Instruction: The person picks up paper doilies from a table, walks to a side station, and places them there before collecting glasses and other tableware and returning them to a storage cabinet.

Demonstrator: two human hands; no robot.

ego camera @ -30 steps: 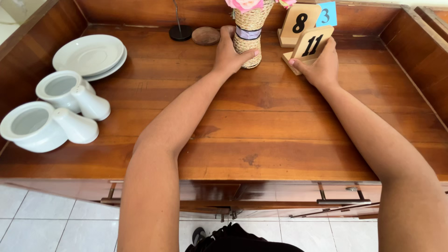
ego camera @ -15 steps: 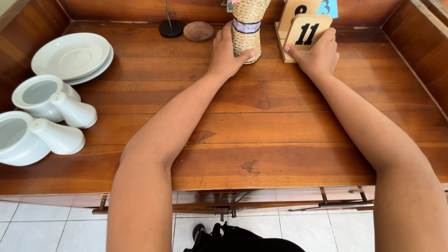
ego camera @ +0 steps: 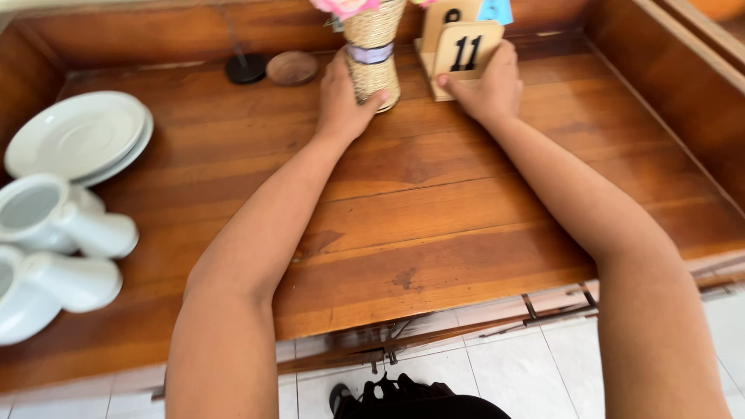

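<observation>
1. Left hand [ego camera: 341, 97] wraps the lower part of the rope-wound vase [ego camera: 374, 48]; grip clamped on it, thumb across the front near the base, fingers hidden behind.
2. Vase stands upright on the wooden bench [ego camera: 434, 225], long axis vertical, directly inside the left grip, base touching the wood just right of the palm.
3. Right hand [ego camera: 485, 89] holds the wooden number stand [ego camera: 463, 53] by its lower edge; grip closed on it, index fingertip on the front lower left corner, thumb side hidden.
4. Number stand sits just ahead of and above the right knuckles, face toward the camera, leaning slightly back; cannot tell if its foot rests flat on the bench.
5. Vase and stand are just beside each other, a small gap between; left hand nearer the vase, right hand nearer the stand, arms uncrossed.
6. Vase look: tan twine coils, pale purple band round the middle, pink flower at the top cut off by the frame.
7. Stand look: light wood plaque, dark digits; a second plaque and a blue card [ego camera: 494, 9] behind it.
8. Left of the left grip: flat brown disc [ego camera: 292, 67], black round base [ego camera: 246, 68] with a thin rod.
9. Far left, well apart: stacked white saucers [ego camera: 76, 136], white cups [ego camera: 54, 233] lying on their sides.
</observation>
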